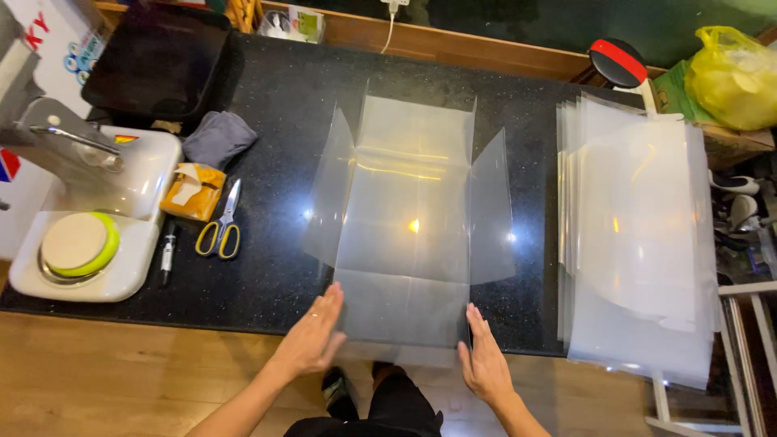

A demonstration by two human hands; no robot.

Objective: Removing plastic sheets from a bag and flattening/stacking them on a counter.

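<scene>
A clear, creased plastic sheet point(405, 235) lies flat, side flaps raised.

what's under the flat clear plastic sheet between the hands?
The black speckled countertop shows through the clear plastic sheet; its near edge overhangs the wooden floor. Glare hides some spots.

We see a black speckled worktop point(275, 121) with glare spots, a wooden ledge point(453, 44) behind, and wood flooring point(105, 380) below.

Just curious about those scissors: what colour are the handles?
Yellow handles on the scissors, seen best in the head view.
</scene>
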